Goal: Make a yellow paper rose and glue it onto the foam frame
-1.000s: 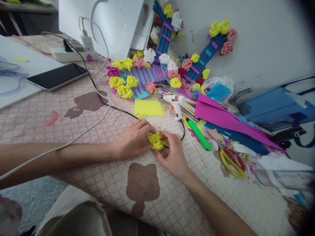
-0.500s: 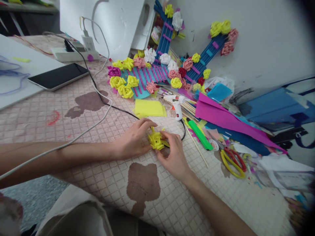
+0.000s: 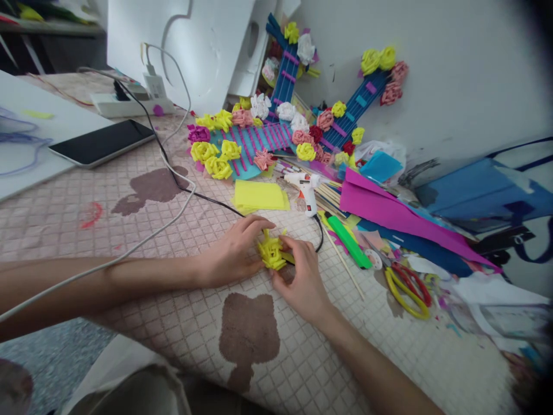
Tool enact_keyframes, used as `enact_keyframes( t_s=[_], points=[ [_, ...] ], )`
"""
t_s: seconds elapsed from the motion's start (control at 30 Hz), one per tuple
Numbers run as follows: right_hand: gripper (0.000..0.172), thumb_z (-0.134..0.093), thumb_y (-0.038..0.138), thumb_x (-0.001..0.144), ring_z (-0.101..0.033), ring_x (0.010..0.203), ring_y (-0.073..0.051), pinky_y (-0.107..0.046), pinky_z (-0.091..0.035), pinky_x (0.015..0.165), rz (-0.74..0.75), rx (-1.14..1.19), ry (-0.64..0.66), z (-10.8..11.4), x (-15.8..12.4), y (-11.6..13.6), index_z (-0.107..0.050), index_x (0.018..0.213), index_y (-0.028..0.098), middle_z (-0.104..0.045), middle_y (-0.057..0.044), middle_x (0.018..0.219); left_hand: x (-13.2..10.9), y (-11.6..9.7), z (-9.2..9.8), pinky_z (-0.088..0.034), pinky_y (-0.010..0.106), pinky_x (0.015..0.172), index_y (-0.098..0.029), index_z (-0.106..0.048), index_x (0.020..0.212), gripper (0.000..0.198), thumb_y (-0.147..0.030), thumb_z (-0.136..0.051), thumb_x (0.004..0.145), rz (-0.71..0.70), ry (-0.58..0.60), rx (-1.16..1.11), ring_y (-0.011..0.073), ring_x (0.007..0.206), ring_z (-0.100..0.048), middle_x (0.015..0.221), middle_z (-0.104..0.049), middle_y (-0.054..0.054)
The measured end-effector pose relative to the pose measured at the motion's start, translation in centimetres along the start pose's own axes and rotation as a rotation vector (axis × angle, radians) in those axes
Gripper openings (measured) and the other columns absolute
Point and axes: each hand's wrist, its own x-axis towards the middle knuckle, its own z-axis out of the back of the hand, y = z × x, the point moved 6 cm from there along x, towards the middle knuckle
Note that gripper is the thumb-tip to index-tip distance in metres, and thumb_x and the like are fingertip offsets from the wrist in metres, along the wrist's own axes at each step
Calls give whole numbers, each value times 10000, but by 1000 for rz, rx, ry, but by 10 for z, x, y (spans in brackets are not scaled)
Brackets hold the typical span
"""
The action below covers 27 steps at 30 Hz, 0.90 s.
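Note:
Between my two hands, just above the quilted cloth, is a yellow paper flower (image 3: 271, 252) with its folded petals facing up. My left hand (image 3: 235, 251) is closed on its left side, fingers curled over the rim. From the right, my right hand (image 3: 300, 276) pinches the flower's edge between thumb and fingers. A small yellow strip sticks out by the right fingers, partly hidden. Behind the flower lie a stack of yellow crepe paper (image 3: 260, 196) and a white glue gun (image 3: 306, 191), its black cord running down behind my right hand.
Right of my hands lie a green cutter (image 3: 349, 241), a thin stick (image 3: 345, 264), scissors (image 3: 406, 288) and magenta paper (image 3: 389, 216). Flower-covered paper guitars (image 3: 250, 144) stand at the back. A tablet (image 3: 103, 142), a power strip (image 3: 129, 105) and a white cable (image 3: 142, 236) are left.
The whole view has shifted slightly, so things sit a little lower. Both hands keep hold of the yellow paper flower in nearly the same pose.

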Motion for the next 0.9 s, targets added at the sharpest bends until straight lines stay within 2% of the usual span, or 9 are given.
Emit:
enact_keyframes(
  t_s=[0.27, 0.9],
  points=[
    [538, -586, 186, 739, -477, 1011, -261, -465, -431, 875, 5, 5, -9, -1, 1, 0, -395, 1241, 219, -537, -92, 1069, 1, 1, -3, -431, 410, 954, -171, -438, 1201, 510, -156, -648, 737, 11, 30, 14, 235, 1090, -472, 1133, -557, 82],
    [536, -586, 203, 738, -479, 1005, -267, -461, -422, 869, -1, -14, -5, -1, 0, -1, -399, 1240, 210, -540, -96, 1067, 2, 0, -3, -424, 439, 955, -192, -432, 1202, 509, -169, -637, 736, -1, 44, 31, 249, 1119, -458, 1136, -554, 91]
  ],
)
